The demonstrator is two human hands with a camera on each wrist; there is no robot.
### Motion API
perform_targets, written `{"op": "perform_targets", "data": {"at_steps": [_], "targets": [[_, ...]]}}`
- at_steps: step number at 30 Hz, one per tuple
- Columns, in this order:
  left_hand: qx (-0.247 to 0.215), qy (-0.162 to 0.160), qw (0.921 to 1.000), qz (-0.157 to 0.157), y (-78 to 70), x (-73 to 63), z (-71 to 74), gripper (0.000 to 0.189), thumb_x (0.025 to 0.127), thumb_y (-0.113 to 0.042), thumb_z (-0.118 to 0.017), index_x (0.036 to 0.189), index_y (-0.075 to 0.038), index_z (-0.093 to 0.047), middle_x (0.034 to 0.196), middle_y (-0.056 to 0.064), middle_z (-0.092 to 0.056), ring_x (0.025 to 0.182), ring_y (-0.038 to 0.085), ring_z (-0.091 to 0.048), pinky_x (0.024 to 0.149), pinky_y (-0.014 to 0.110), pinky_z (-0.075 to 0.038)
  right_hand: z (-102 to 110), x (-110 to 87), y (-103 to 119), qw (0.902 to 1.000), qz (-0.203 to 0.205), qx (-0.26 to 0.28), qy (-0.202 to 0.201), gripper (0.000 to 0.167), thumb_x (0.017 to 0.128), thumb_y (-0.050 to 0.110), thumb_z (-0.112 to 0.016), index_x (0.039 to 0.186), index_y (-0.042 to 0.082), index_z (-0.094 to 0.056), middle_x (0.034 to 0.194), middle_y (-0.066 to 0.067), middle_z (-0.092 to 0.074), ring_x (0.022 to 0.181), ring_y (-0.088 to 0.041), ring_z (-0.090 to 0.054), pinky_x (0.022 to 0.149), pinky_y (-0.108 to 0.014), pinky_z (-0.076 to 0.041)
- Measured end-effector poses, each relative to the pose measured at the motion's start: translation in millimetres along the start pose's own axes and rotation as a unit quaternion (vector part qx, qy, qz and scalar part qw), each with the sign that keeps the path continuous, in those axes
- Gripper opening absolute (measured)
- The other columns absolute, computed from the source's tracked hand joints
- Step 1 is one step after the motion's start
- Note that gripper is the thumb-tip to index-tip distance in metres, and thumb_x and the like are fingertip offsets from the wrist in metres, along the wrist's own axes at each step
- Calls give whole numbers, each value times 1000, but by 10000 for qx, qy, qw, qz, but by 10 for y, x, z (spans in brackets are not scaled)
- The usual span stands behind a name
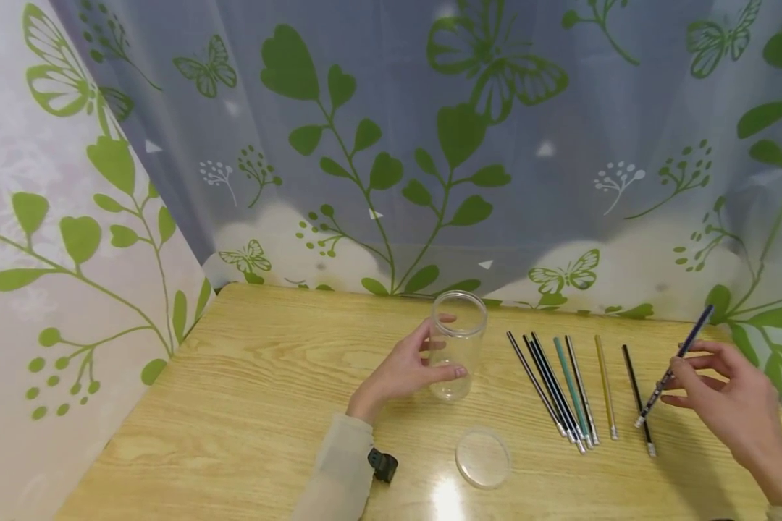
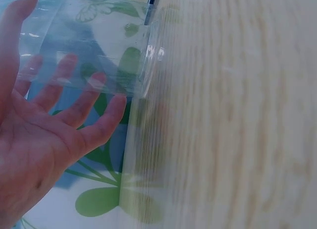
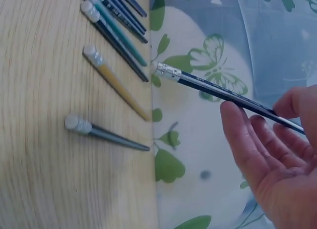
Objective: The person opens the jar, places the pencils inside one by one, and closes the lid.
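Observation:
A clear plastic jar [image 1: 457, 347] stands upright and lidless on the table. My left hand [image 1: 409, 369] holds it from the left, thumb across the near side and fingers around the far side; the left wrist view shows the fingers [image 2: 106, 112] against its wall. Over the table's right part, my right hand [image 1: 723, 394] pinches a dark blue pencil [image 1: 691, 336] between thumb and fingers. The pencil is raised and tilted, its eraser end [image 3: 166, 70] pointing down toward the table. Below it lies a black pencil [image 1: 633, 383], with a yellow pencil [image 1: 604, 383] to its left.
Several dark pencils [image 1: 550, 391] and a teal pencil [image 1: 570, 387] lie side by side between the jar and the yellow one. A round clear lid [image 1: 484, 459] lies near the front. A patterned curtain [image 1: 378, 145] hangs along the table's back edge.

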State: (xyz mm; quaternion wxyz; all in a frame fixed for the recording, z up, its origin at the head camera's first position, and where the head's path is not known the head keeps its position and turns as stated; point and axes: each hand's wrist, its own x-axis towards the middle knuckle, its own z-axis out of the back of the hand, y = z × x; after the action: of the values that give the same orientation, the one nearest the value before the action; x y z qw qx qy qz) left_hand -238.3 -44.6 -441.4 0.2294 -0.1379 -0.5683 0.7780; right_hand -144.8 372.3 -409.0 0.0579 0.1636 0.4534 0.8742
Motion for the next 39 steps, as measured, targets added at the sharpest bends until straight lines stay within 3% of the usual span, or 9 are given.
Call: {"op": "perform_targets", "data": {"at_steps": [3,8,17,32,39], "targets": [[-15,19,10000,36,-8,-4,1,73,88,-34,-83,144,-54,-41,155,-4,-48,142,29,-48,114,51,-45,-30,-11,63,9997,89,192,-125,35,102,10,-61,125,33,-48,91,29,-58,70,8,-67,56,-22,-60],[21,10,10000,87,-18,-9,4,72,89,-34,-82,144,-54,-41,156,-2,-47,142,30,-48,114,52,-45,-77,-6,194,9979,384,425,-311,49,98,0,-63,130,33,-48,94,24,-58,72,8,-66,57,-19,-60],[134,-4,9999,44,-19,6,1,71,89,-36,-82,144,-53,-41,156,-2,-48,142,30,-50,114,51,-46,-130,32,430,9942,902,336,-484,59,96,-5,-64,143,25,-44,100,20,-58,75,10,-65,60,-17,-59],[141,18,9999,-15,8,11,7,70,89,-35,-82,144,-50,-42,154,-5,-50,141,32,-50,114,53,-46,-185,176,816,9845,1485,623,-700,62,89,-16,-62,137,21,-47,95,16,-60,74,8,-66,62,-14,-59],[149,12,9999,-59,13,5,-1,70,89,-35,-81,145,-49,-42,156,-3,-47,140,31,-51,114,51,-46,-184,209,933,9606,1733,2132,-419,62,85,-24,-59,135,12,-52,94,4,-67,74,-2,-71,60,-20,-60]]}}
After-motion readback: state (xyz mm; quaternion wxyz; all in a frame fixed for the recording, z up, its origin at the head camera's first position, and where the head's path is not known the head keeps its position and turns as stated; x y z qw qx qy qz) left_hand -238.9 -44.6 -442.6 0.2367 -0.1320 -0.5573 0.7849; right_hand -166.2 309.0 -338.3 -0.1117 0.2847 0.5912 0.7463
